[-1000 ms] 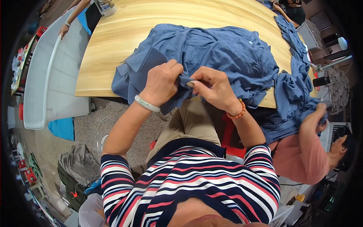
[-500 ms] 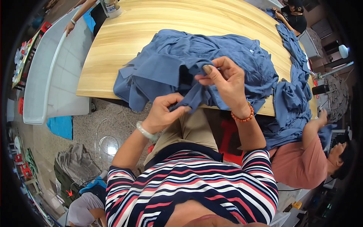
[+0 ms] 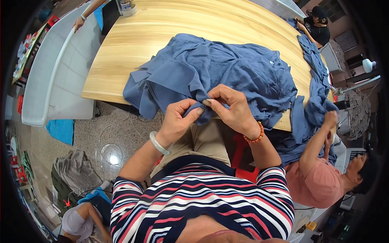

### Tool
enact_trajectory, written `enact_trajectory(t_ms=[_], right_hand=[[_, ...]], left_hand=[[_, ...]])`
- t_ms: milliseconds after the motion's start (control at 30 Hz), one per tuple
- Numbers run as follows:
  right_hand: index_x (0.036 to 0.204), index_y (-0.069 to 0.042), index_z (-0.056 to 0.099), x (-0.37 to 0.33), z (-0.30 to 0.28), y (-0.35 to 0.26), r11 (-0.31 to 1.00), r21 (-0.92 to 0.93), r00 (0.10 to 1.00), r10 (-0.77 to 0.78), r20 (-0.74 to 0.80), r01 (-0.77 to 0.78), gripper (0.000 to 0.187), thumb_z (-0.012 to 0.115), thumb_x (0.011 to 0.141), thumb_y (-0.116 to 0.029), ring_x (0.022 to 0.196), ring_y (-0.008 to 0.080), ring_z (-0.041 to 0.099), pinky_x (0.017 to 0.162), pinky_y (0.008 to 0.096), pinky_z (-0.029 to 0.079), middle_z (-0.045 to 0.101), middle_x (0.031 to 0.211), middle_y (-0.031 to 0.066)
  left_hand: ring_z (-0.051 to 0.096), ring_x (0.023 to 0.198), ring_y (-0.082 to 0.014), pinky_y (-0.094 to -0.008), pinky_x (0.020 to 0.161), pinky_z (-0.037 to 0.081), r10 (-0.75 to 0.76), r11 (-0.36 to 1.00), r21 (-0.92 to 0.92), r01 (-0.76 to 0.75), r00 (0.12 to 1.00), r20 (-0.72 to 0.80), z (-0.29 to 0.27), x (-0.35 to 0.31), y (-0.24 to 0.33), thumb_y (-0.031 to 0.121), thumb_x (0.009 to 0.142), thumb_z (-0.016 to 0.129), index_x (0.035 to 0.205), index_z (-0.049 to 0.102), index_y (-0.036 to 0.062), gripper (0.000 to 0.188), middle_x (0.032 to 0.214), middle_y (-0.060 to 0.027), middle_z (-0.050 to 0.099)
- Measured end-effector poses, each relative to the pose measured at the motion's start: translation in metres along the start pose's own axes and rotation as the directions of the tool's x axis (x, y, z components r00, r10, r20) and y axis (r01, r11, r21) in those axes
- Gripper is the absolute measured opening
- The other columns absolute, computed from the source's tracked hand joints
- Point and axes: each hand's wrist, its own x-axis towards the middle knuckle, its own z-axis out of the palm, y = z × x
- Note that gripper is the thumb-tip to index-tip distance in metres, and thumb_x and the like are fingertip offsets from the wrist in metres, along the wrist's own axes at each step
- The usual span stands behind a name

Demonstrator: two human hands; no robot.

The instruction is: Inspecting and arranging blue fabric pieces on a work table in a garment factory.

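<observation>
A crumpled blue garment (image 3: 243, 73) lies spread over the near part of the wooden table (image 3: 133, 40), one side hanging past the edge toward my lap. My left hand (image 3: 180, 119), with a pale bangle at the wrist, pinches a part of that cloth between thumb and fingers. Close against it, my right hand (image 3: 231, 109), wearing an orange bead bracelet, pinches the same bit of fabric. Both thumbs nearly meet there, just off the table's edge. What small detail lies between the fingertips is too hidden to make out.
A big white tub (image 3: 52, 81) stands left of the table, another person's hand (image 3: 79, 22) on its rim. More blue cloth (image 3: 316, 56) runs along the right edge, where a person in pink (image 3: 316, 182) handles it. A tin (image 3: 128, 8) sits at the far left corner.
My right hand has come down and left to meet my left hand, bringing the cloth edges together. The person in pink has lifted some blue cloth.
</observation>
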Motion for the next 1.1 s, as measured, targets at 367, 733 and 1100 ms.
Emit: enact_trajectory(t_ms=[367,733,1100], right_hand=[[0.092,0.003,0.064,0.000,0.001,-0.009,0.976,-0.134,0.984,-0.165,0.062,0.172,0.016,0.070,0.078,0.007,0.072,0.0191,0.061,0.065,0.0281,0.049,0.062,0.085,0.0097],[0.090,0.001,0.062,-0.009,0.000,-0.009,0.881,-0.367,0.954,-0.275,0.121,0.300,0.021,0.070,0.073,0.011,0.068,0.0235,0.061,0.062,0.0293,0.048,0.063,0.082,0.0119],[0.098,0.001,0.060,-0.006,0.007,-0.004,0.692,-0.587,0.886,-0.454,0.099,0.420,0.021,0.066,0.080,0.010,0.072,0.0309,0.065,0.063,0.0345,0.052,0.065,0.085,0.0153]], left_hand=[[0.054,0.077,-0.0058,-0.0236,0.067,0.043,0.095,0.976,0.203,-0.075,0.992,-0.088,0.003,0.000,0.002,0.007,0.090,0.065,0.094,0.069,-0.0012,0.010,0.081,-0.0007,0.063],[0.054,0.080,-0.0280,-0.0383,0.069,0.038,0.474,0.683,0.645,-0.344,0.880,-0.033,0.009,0.001,-0.018,0.012,0.076,0.067,0.085,0.061,0.0058,0.013,0.082,-0.0083,0.051],[0.058,0.092,-0.0365,-0.0385,0.079,0.048,0.735,0.624,0.599,-0.502,0.638,-0.231,0.010,0.011,0.002,0.002,0.072,0.070,0.101,0.056,0.0051,0.032,0.114,-0.0159,0.053]])
